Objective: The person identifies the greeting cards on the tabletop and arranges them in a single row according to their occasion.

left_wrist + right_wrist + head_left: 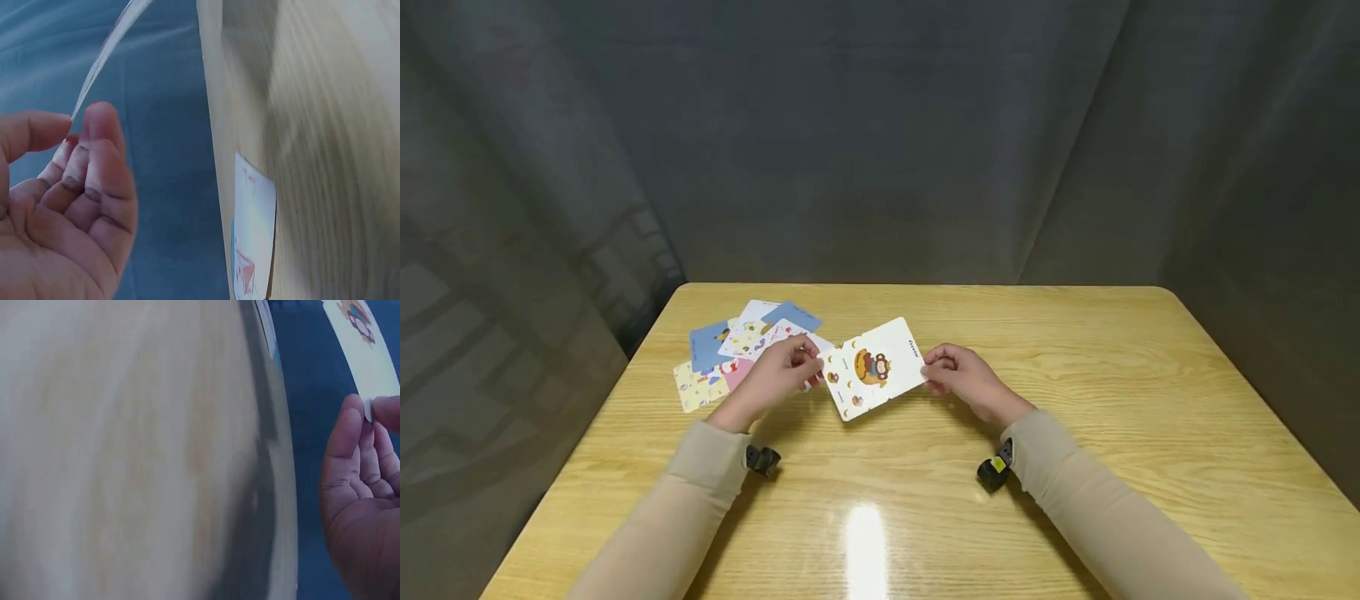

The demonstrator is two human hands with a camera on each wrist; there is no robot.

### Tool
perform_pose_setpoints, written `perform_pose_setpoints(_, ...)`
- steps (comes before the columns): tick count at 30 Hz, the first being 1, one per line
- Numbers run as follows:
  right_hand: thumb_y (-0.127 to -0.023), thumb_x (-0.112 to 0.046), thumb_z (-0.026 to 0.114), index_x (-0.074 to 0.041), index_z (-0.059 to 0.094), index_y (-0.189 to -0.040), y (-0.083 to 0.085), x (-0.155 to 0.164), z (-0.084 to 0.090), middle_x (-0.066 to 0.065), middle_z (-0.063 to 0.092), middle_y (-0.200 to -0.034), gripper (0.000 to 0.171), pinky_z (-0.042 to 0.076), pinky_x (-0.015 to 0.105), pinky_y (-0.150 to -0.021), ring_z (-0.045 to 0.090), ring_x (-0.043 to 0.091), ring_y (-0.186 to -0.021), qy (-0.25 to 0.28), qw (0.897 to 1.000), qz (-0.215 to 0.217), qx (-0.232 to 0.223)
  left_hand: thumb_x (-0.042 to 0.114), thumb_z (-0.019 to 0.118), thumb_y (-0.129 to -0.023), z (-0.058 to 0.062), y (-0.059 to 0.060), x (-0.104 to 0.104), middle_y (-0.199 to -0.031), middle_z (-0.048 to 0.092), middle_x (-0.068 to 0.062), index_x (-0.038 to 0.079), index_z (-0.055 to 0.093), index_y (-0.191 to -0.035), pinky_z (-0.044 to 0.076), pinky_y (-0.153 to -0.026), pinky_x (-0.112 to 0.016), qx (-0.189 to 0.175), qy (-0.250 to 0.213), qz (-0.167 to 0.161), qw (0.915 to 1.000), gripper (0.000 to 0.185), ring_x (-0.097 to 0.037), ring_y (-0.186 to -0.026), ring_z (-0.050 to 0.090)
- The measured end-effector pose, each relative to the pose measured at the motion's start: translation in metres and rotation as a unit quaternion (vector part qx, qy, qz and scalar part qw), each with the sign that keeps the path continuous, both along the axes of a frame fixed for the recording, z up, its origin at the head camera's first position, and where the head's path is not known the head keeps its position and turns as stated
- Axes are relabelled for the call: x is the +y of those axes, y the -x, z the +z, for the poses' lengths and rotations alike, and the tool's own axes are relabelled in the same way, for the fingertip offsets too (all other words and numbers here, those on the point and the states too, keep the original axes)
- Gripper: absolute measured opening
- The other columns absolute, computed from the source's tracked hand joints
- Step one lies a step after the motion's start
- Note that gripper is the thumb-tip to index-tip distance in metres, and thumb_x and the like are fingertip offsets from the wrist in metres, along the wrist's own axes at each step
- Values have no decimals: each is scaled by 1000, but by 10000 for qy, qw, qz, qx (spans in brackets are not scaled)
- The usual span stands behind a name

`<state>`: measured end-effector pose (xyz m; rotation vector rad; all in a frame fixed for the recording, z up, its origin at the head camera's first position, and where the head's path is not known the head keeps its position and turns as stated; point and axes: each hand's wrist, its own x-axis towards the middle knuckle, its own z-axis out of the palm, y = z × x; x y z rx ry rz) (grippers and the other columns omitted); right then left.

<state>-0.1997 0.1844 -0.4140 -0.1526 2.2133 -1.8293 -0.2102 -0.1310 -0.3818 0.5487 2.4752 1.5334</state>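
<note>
Both hands hold one white card [874,369] between them, raised a little above the table [1075,383] and tilted, with its picture of a brown cartoon figure facing up. The left hand [782,371] pinches the card's left edge between thumb and fingertips; in the left wrist view the card [103,59] shows edge-on, running up from the pinching fingers [94,144]. The right hand [958,377] pinches the card's right edge the same way, and the right wrist view shows the card [365,347] caught between thumb and forefinger. Just beyond and to the left of the left hand lies a loose spread of cards [737,346], blue, white, pink and yellow, overlapping one another flat on the table.
</note>
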Motion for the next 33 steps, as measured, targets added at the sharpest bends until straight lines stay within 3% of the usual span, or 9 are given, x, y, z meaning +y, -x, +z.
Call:
perform_pose_setpoints(5,-103,1,56,8,58,-110,2,16,4,6,61,-93,10,56,33,-80,65,23,-91,12,9998,-177,130,3,55,-104,-6,-7,12,-88,70,-20,-1,60,-96,56,-73,-41,21,286,-203,9994,11,-37,-80,67)
perform_pose_setpoints(10,-104,1,55,10,58,-113,2,33,7,7,60,-95,13,54,35,-80,62,20,-89,-169,9992,-315,196,8,58,-103,-15,-13,31,-81,70,-12,3,62,-92,44,-60,-29,117,759,-352,9964,13,-21,-67,60)
perform_pose_setpoints(13,-105,0,54,10,58,-115,2,42,10,9,59,-98,15,54,36,-81,60,21,-90,-351,9986,-313,234,11,57,-103,-17,-18,42,-78,69,-9,2,63,-92,41,-57,-28,93,905,-590,9941,15,-15,-63,55)
perform_pose_setpoints(18,-105,-2,55,12,57,-123,-1,58,14,13,60,-103,23,55,36,-81,60,26,-94,-879,9952,-318,300,15,56,-103,-19,-26,62,-79,69,-6,1,64,-98,47,-60,-30,-95,1016,-1100,9887,16,-18,-67,64)
perform_pose_setpoints(26,-107,-5,54,11,61,-124,-6,89,10,14,64,-100,25,53,35,-72,59,26,-85,-1826,9818,-254,455,19,57,-104,-18,-37,91,-90,69,-1,2,66,-114,50,-72,-30,-60,1405,-2051,9686,21,-12,-75,63)
perform_pose_setpoints(33,-106,-4,53,11,61,-121,-7,109,3,11,62,-95,23,50,34,-67,57,23,-79,-1924,9807,-159,323,18,58,-105,-19,-46,120,-78,54,6,10,66,-102,41,-69,-27,270,1982,-2470,9482,11,-7,-69,46)
